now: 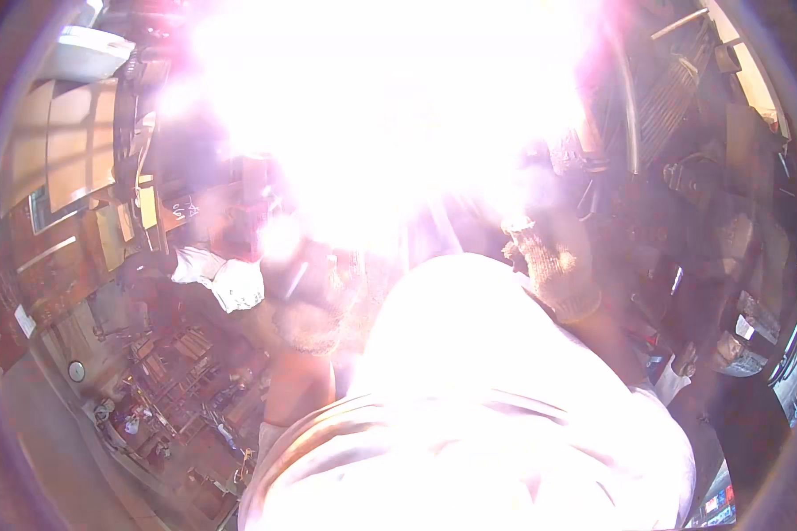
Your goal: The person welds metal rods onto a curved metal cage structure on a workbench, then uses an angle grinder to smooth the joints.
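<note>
A pale tub-like container (pixel 88 55) shows upper left, contents hidden. A white bundle (pixel 226 280) lies left of the left hand (pixel 317 305); glare hides whether that or the right hand (pixel 553 265) grips anything.

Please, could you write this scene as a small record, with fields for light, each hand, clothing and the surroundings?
Light: strong white glare covers the top middle
Left hand: left hand gloved, partly washed out; cannot tell what it holds
Right hand: right hand in a tan knitted glove, at the glare's lower edge; grip unclear
Clothing: pale garment, overexposed
Left side: crumpled white item beside the left hand; tan panels farther out
Right side: thin rods, upper right
</note>
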Motion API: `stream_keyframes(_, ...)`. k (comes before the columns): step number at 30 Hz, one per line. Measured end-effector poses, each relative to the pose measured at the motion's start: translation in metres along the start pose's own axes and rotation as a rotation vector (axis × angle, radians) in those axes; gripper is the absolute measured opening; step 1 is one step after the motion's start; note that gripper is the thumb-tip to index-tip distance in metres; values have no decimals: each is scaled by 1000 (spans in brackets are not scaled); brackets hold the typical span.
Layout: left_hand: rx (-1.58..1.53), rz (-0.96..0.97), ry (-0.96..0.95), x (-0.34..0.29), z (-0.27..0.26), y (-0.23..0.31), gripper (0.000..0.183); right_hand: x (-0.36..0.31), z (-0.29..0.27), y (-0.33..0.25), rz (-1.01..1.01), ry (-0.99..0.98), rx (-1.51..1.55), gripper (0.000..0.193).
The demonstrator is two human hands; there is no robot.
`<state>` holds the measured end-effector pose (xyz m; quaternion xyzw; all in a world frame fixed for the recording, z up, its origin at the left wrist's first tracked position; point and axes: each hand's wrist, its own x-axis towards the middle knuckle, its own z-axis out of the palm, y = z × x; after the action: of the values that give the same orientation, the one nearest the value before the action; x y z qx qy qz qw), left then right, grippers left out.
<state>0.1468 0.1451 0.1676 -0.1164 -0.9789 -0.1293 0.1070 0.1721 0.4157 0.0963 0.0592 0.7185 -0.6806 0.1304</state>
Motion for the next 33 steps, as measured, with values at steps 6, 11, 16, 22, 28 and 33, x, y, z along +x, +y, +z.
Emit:
stream_keyframes(6,89,77,33,1,-2,1,23,0,3,2,50,-28,78,41)
stream_keyframes(11,117,108,39,3,-1,1,26,-3,4,4,50,-14,107,45)
stream_keyframes(16,190,121,28,4,-2,-2,28,-4,5,11,9,1,154,48)
stream_keyframes(22,156,70,54,-1,4,12,25,-6,-3,24,-131,45,79,53)
stream_keyframes(28,112,49,14,5,-3,12,30,-3,-3,14,-42,11,134,58)
stream_keyframes(33,112,163,97,4,2,4,33,-4,-3,-1,18,-17,51,64)
